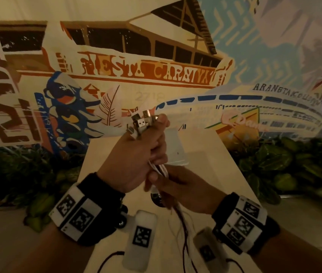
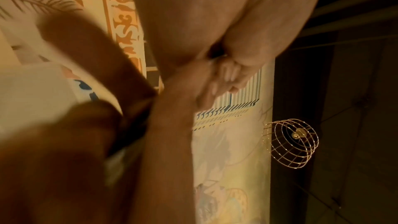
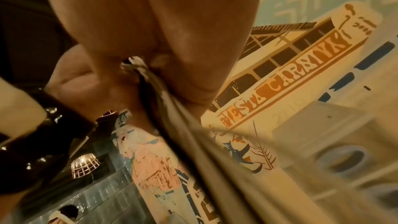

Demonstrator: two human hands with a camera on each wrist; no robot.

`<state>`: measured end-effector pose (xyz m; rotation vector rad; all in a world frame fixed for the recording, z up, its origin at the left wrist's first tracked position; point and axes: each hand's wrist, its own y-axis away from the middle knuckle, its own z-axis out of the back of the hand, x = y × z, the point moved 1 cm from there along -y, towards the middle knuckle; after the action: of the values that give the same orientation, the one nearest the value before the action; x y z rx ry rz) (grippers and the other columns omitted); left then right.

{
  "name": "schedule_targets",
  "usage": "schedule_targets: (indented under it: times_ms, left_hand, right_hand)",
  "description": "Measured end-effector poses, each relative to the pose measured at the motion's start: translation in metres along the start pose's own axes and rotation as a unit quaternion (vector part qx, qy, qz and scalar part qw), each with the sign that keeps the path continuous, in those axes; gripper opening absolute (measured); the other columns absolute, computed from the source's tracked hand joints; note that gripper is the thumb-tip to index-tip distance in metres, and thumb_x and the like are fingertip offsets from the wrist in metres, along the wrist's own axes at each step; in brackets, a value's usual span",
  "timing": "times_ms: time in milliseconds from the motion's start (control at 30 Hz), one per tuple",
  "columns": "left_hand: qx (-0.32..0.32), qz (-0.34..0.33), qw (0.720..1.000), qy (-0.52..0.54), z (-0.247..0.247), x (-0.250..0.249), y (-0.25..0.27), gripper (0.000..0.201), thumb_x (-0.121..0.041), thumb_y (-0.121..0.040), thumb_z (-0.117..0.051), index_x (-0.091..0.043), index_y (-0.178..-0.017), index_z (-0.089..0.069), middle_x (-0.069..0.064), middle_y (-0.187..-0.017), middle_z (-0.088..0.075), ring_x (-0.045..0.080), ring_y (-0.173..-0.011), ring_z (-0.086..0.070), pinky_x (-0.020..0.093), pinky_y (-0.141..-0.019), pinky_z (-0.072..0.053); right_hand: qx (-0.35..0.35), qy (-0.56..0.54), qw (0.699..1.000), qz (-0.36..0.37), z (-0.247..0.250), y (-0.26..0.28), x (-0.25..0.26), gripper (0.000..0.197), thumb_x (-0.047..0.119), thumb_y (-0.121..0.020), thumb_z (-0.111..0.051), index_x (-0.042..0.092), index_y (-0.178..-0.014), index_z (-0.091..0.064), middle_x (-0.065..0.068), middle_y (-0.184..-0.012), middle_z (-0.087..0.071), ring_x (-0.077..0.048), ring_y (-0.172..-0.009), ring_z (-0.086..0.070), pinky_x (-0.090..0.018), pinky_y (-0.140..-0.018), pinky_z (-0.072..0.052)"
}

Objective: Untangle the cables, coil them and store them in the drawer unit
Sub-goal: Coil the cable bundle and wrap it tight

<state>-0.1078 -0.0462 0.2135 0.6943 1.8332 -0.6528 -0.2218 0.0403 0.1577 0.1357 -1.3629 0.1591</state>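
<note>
Your left hand [image 1: 136, 158] is curled tight round a bunch of cables [image 1: 159, 169], up in the air above the far end of the surface [image 1: 215, 166]. The metal plugs [image 1: 141, 123] all stick out of the top of that fist. Your right hand [image 1: 177, 186] sits just under it, with its fingers closed round the same cables where they hang down. From there the dark and pale strands drop loose toward the near edge of the surface. The cables look light, thin and bendy, so they will flop and twist and can slip through your fingers. The plugs are the hard parts and could catch on other strands, so I think it is best to hold just below the plugs and let one strand at a time slide through the other hand. Pull softly, because a hard tug may make a knot tighter. A pale, see-through box [image 1: 175, 146] stands on the far part of the surface behind your hands. It may be the drawer unit, but it is too faint to be sure, and no open drawer shows. How many cables there are is hard to count. Their lower ends run out of the picture. Both wrist views are blurry and mostly full of skin.
</note>
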Motion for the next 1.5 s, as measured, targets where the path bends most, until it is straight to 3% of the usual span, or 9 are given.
schedule_targets:
  times_ms: [100,300,500,633,800,1033,1200,1367,1500]
  left_hand:
    - [-0.011,0.003,1.000,-0.016,0.010,-0.010,0.000,0.020,-0.029,-0.100,-0.053,-0.017,-0.085,-0.058,0.002,-0.064,-0.019,0.009,-0.048,-0.022,0.022,-0.045,-0.030]
    - [-0.033,-0.021,0.983,-0.179,0.024,-0.004,0.002,0.029,-0.037,-0.097,-0.063,-0.012,-0.083,-0.058,0.001,-0.059,-0.024,0.014,-0.048,-0.026,0.028,-0.048,-0.034]
    - [0.029,-0.126,0.852,-0.508,0.013,0.014,0.004,0.020,-0.035,-0.100,-0.060,-0.022,-0.086,-0.056,-0.007,-0.072,-0.054,0.008,-0.066,-0.051,0.016,-0.064,-0.039]
    - [0.099,-0.172,0.725,-0.660,0.011,0.017,0.001,0.030,-0.018,-0.094,-0.066,-0.015,-0.124,-0.062,0.000,-0.112,-0.064,0.014,-0.104,-0.054,0.028,-0.089,-0.047]
    - [0.117,-0.148,0.703,-0.685,0.011,0.016,-0.001,0.052,-0.024,-0.098,-0.061,-0.029,-0.147,-0.042,0.002,-0.117,-0.067,0.019,-0.102,-0.063,0.029,-0.086,-0.050]
    - [0.194,-0.071,0.688,-0.696,0.013,0.019,-0.005,0.028,-0.037,-0.101,-0.056,-0.026,-0.127,-0.056,-0.003,-0.095,-0.071,0.011,-0.075,-0.062,0.020,-0.062,-0.045]
    - [0.225,-0.012,0.624,-0.748,0.006,0.013,-0.004,0.028,-0.043,-0.101,-0.050,-0.021,-0.115,-0.062,-0.002,-0.096,-0.069,0.014,-0.077,-0.061,0.021,-0.069,-0.045]
    - [0.238,-0.002,0.545,-0.804,-0.009,0.017,-0.005,0.037,-0.045,-0.103,-0.044,-0.016,-0.112,-0.066,0.002,-0.095,-0.069,0.018,-0.082,-0.061,0.026,-0.079,-0.050]
    - [0.196,-0.018,0.492,-0.848,-0.019,0.016,-0.007,0.033,-0.040,-0.099,-0.045,-0.015,-0.095,-0.066,-0.003,-0.076,-0.055,0.017,-0.069,-0.053,0.029,-0.072,-0.053]
  right_hand:
    - [0.001,-0.070,0.997,-0.035,0.005,0.006,-0.013,0.054,0.052,-0.093,-0.057,0.000,-0.087,-0.046,-0.009,-0.056,-0.028,-0.013,-0.042,-0.027,-0.023,-0.044,-0.031]
    - [0.025,-0.055,0.993,-0.100,0.034,0.024,-0.012,0.042,0.058,-0.095,-0.052,0.019,-0.080,-0.050,0.005,-0.059,-0.028,-0.012,-0.048,-0.020,-0.024,-0.046,-0.021]
    - [0.017,0.023,0.990,-0.136,0.051,0.014,0.003,0.042,0.050,-0.097,-0.048,0.012,-0.083,-0.058,-0.004,-0.055,-0.029,-0.018,-0.044,-0.021,-0.026,-0.040,-0.022]
    - [-0.025,0.033,0.983,-0.177,0.065,0.010,0.008,0.035,0.034,-0.107,-0.046,0.010,-0.085,-0.058,0.001,-0.056,-0.030,-0.012,-0.042,-0.022,-0.022,-0.041,-0.021]
    - [-0.046,0.002,0.980,-0.194,0.067,0.007,0.016,0.033,0.030,-0.107,-0.045,0.011,-0.082,-0.056,0.005,-0.057,-0.027,-0.011,-0.045,-0.018,-0.024,-0.046,-0.016]
    - [-0.007,-0.053,0.975,-0.216,0.070,0.008,0.018,0.061,0.032,-0.105,-0.030,0.025,-0.048,-0.052,0.004,-0.053,-0.025,-0.011,-0.045,-0.016,-0.030,-0.051,-0.012]
    - [0.048,0.168,0.970,-0.169,0.066,0.009,0.032,0.057,0.039,-0.111,-0.025,0.028,-0.069,-0.061,-0.005,-0.057,-0.056,-0.022,-0.051,-0.045,-0.038,-0.060,-0.045]
    - [0.131,0.295,0.930,-0.175,0.064,-0.001,0.047,0.039,0.050,-0.096,-0.060,0.015,-0.110,-0.070,0.001,-0.099,-0.075,-0.018,-0.076,-0.074,-0.033,-0.073,-0.061]
    - [0.114,0.352,0.910,-0.186,0.059,-0.018,0.044,0.035,0.047,-0.085,-0.077,0.017,-0.104,-0.075,0.004,-0.085,-0.075,-0.007,-0.070,-0.073,-0.027,-0.068,-0.062]
